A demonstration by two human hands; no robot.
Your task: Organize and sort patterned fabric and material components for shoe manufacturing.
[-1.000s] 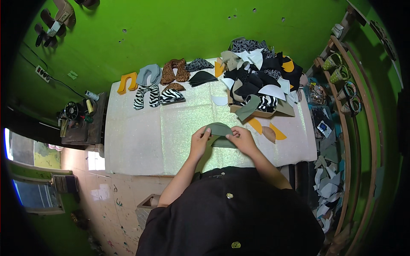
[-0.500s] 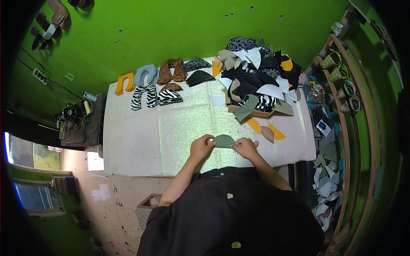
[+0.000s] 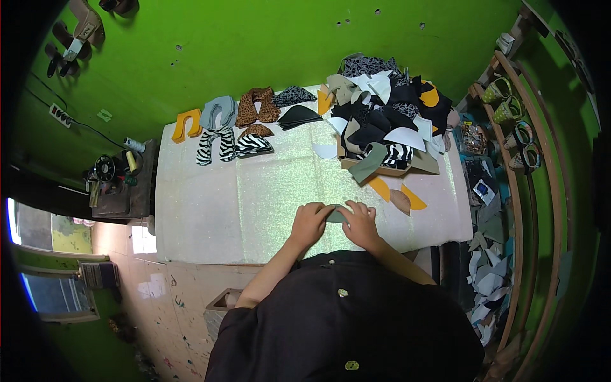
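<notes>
Over the near part of the table, a half-round grey-green fabric piece (image 3: 335, 217) is held between my two hands, mostly covered by them. My left hand (image 3: 310, 222) grips its left side, fingers closed. On the opposite side my right hand (image 3: 360, 225) has its fingers curled over the piece, thumb against it. Just beyond the right hand lie yellow half-round pieces (image 3: 380, 188) and a brown leaf-shaped piece (image 3: 400, 202).
A carton (image 3: 388, 170) heaped with mixed cut pieces (image 3: 382, 114) stands at the table's back right. Sorted stacks, including zebra-print pieces (image 3: 216, 146) and leopard-print pieces (image 3: 258, 108), line the back left. A sewing machine (image 3: 104, 169) stands left; a wooden rack (image 3: 509, 127) holds shoes at right.
Both hands have drawn closer together over the grey-green piece, the right moving left and slightly down. Less of the piece shows now, with my fingers over its upper edge.
</notes>
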